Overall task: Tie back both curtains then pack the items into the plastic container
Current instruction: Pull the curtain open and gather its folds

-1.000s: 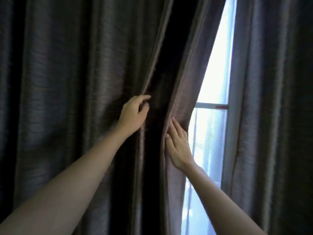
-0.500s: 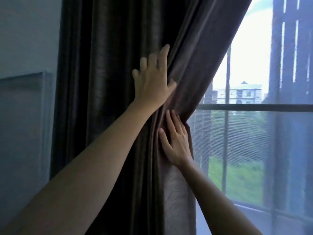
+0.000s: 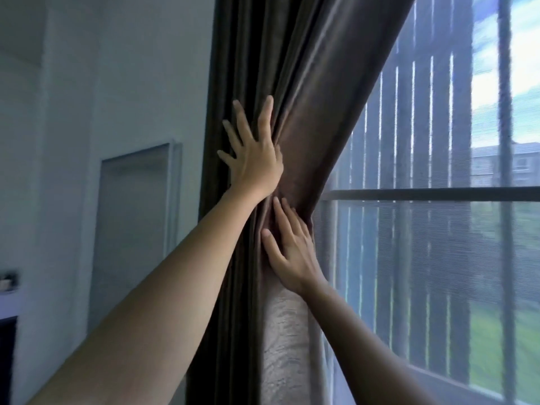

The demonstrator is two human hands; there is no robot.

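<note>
1. A second ago the curtain (image 3: 306, 83) hung nearly across the glass, with only a slit of light. Now it is swept left and bunched, and the left hand (image 3: 251, 159), which was pinching a fold, lies flat on it.
2. At the far left I see a pale wall (image 3: 131, 68) with a recessed panel (image 3: 134, 214). A small shelf (image 3: 8, 282) at the frame's edge is too blurred to read.
3. The dark curtain stands gathered in a column just beside the wall. Its upper part slants up and right over the window (image 3: 438, 273).
4. The left hand presses the folds with its fingers spread wide and straight, and its thumb is lost in a crease.
5. Just below, the right hand (image 3: 292, 249) lies flat on the narrow waist of the bundle. Its fingers are straight and curl round nothing.
6. To the right, the uncovered window shows a horizontal bar (image 3: 438, 194) and greenery outside.
7. As I judge it, gathering is the step in hand. To do it well, one hand should keep the folds pinned at the waist while the other fetches the tie. If both let go, the cloth will likely slide back across the glass.
8. I can see no tie-back or hook. The second curtain, the plastic container and the items are all out of view. The curtain's top and hem are cut off.
</note>
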